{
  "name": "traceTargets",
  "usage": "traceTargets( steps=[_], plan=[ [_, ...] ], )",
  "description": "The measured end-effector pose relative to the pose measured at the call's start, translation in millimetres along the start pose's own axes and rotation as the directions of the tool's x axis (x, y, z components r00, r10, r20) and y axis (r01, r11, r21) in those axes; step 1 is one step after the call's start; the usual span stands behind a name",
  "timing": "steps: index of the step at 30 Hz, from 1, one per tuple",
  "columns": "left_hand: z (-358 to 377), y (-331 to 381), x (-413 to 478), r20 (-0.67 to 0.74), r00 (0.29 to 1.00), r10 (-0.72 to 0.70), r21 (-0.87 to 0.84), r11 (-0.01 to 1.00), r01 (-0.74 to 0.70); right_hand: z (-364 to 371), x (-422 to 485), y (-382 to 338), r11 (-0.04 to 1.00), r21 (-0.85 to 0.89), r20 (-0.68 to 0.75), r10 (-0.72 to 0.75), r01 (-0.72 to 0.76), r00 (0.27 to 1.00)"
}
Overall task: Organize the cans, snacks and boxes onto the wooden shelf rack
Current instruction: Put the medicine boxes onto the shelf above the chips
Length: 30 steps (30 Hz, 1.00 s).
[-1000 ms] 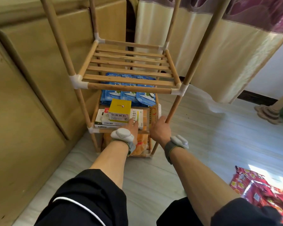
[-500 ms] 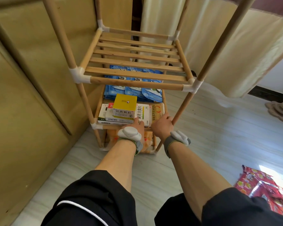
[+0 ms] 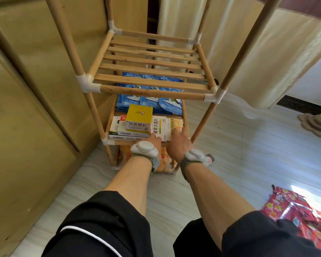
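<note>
Forward, left hand (image 3: 152, 140) and right hand (image 3: 180, 146) lay straight fingers (image 3: 178, 131) on the shelved boxes (image 3: 158, 127).

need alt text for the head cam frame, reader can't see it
Seen from above, a person's left hand and right hand touch boxes laid on the middle tier of a wooden shelf rack, with blue packets behind them. Red snack packets lie on the floor to the right.

I see a room in a home: cream curtains (image 3: 252, 52), tall beige cupboard doors (image 3: 32, 112), pale floor (image 3: 230, 156), small wooden shelf rack (image 3: 152, 62).
</note>
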<state>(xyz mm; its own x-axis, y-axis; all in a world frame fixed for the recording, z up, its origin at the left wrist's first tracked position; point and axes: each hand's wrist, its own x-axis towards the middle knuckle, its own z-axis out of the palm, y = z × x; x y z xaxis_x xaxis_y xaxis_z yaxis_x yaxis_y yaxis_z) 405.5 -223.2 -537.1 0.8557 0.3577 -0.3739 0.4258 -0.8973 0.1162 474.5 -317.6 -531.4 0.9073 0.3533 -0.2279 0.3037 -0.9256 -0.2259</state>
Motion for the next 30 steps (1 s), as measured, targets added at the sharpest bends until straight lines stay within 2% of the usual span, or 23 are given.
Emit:
traceTargets(
  steps=[3,8,17,22,25,27,30],
  plan=[
    [-4,3,-3,-0.015,1.0,0.002,0.016,1.0,-0.002,-1,-1,2,0.996,-0.03,0.06,-0.085,0.087,0.995],
    [-2,3,-3,-0.043,0.999,-0.006,-0.01,1.0,0.005,-5,-6,0,0.985,-0.159,0.066,-0.062,0.072,0.996],
    [-5,4,-7,-0.066,0.998,-0.003,0.014,1.0,0.004,-19,-14,10,0.987,-0.107,0.025,-0.119,0.121,0.993],
    [-18,6,-22,-0.075,0.997,0.008,0.021,1.0,-0.007,-37,-30,16,0.979,-0.14,0.009,-0.147,0.147,0.989],
    [-30,14,-34,-0.035,0.999,0.033,0.092,0.995,-0.03,-50,-41,27,0.965,-0.149,0.06,-0.209,0.216,0.976],
    [-42,21,-44,0.021,0.998,0.058,0.146,0.987,-0.06,-59,-49,34,0.951,-0.146,0.168,-0.247,0.272,0.954],
    [-53,38,-66,-0.002,0.997,0.071,0.196,0.978,-0.07,-83,-73,56,0.949,-0.104,0.212,-0.271,0.298,0.939]
  ],
)
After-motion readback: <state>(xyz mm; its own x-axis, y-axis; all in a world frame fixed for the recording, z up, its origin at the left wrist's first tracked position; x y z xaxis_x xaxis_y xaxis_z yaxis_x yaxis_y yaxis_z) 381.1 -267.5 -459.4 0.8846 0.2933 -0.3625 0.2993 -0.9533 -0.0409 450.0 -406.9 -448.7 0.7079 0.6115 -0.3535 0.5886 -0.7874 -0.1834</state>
